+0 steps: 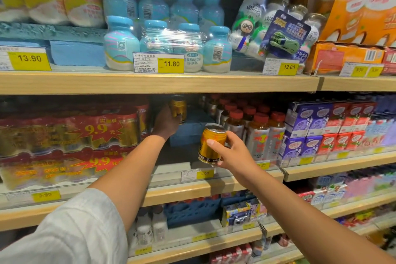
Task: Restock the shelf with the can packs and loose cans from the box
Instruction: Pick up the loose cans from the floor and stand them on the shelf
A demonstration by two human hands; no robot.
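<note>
My left hand reaches deep into the middle shelf and grips a gold can held upright in the dark gap. My right hand holds a second gold can, slightly tilted, in front of the shelf edge. Shrink-wrapped red and gold can packs are stacked in two layers at the left of this shelf, right beside the gap. The box is out of view.
Red-capped bottles stand right of the gap, with purple and red carton packs further right. A blue foam block lies at the back of the gap. The shelf above carries blue bottle packs. Lower shelves hold small bottles and cartons.
</note>
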